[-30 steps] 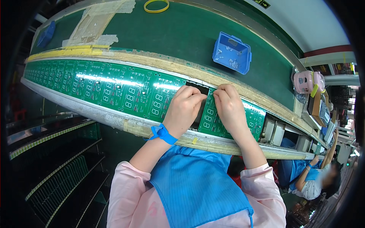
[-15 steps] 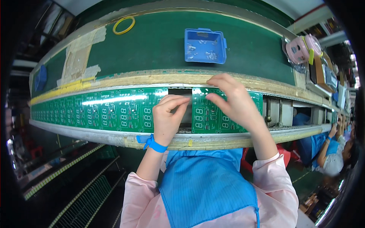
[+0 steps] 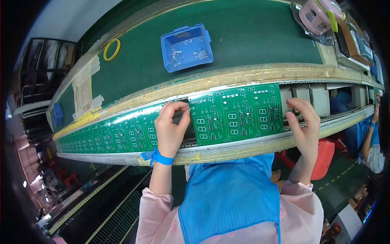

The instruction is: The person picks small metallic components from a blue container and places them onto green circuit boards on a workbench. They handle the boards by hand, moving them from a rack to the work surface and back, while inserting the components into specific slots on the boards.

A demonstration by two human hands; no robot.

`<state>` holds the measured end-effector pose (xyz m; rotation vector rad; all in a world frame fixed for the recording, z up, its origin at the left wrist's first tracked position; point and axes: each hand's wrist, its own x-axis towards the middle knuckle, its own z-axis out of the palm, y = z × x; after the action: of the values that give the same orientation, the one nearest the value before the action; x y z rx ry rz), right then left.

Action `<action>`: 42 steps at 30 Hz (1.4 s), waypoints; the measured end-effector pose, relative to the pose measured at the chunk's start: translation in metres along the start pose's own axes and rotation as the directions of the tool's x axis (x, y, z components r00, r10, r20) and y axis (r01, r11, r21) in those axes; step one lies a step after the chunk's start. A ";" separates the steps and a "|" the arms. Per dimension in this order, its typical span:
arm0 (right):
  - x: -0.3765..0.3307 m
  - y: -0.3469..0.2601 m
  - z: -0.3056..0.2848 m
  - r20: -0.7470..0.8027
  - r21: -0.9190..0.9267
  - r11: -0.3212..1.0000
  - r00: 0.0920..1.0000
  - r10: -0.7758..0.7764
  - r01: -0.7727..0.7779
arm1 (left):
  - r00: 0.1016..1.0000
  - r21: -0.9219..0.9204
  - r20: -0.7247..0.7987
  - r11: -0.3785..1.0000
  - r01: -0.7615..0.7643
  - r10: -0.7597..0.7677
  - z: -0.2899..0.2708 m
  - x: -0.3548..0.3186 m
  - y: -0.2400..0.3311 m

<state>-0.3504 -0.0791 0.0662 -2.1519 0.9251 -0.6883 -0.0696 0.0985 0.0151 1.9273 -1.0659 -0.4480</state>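
A green circuit board (image 3: 248, 118) with rows of white three-digit displays lies on the conveyor rails in front of me. My left hand (image 3: 170, 128), with a blue band at the wrist, hovers at the gap by this board's left edge. Its thumb and forefinger are pinched together; anything between them is too small to name. My right hand (image 3: 305, 124) is just beyond the board's right edge, thumb and fingers apart with nothing in them. Left of the gap, a long row of similar boards (image 3: 122, 136) lies on the rails, partly covered by my left hand.
On the green bench top (image 3: 134, 53) stands a blue bin (image 3: 187, 65) with small clear parts. A yellow ring (image 3: 112, 49) lies left of it, and a pink container (image 3: 319, 18) stands at the far right. A wooden ledge (image 3: 252, 74) borders the conveyor.
My right hand has moved right, from above the board to past its right edge. My left hand stays pinched by the gap. The whole view has shifted and tilted.
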 end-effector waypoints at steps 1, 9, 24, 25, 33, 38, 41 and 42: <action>-0.007 0.005 -0.004 -0.015 -0.001 0.999 0.999 0.036 -0.036 | 1.000 0.017 0.013 1.000 0.000 0.000 0.000 0.000 -0.001; -0.036 0.046 -0.023 -0.210 0.001 0.982 0.960 0.186 -0.190 | 0.999 0.026 -0.013 0.999 0.039 -0.039 0.007 0.000 -0.002; -0.039 0.067 -0.010 -0.197 -0.047 0.992 0.975 0.102 -0.113 | 0.996 -0.107 0.060 0.992 0.070 -0.064 0.002 0.002 -0.002; -0.039 0.067 -0.009 -0.201 -0.046 0.993 0.974 0.102 -0.113 | 0.996 -0.114 0.065 0.991 0.073 -0.066 0.001 0.002 -0.002; -0.040 0.070 -0.010 -0.240 -0.020 0.991 0.963 0.126 -0.135 | 0.994 -0.153 0.058 0.984 0.096 -0.088 0.000 0.000 0.001; -0.040 0.070 -0.010 -0.244 -0.005 0.991 0.961 0.129 -0.134 | 0.994 -0.033 0.090 0.997 0.070 -0.066 -0.003 0.002 0.005; -0.040 0.068 -0.010 -0.255 0.006 0.989 0.956 0.144 -0.148 | 0.990 0.056 0.127 0.997 0.055 -0.062 -0.006 0.005 0.008; -0.040 0.067 -0.010 -0.261 0.013 0.988 0.953 0.154 -0.156 | 0.989 0.069 0.137 0.996 0.055 -0.064 -0.007 0.005 0.009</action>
<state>-0.4090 -0.0864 0.0136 -1.9984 1.2232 -0.9050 -0.0667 0.0953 0.0272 2.0130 -1.1260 -0.5947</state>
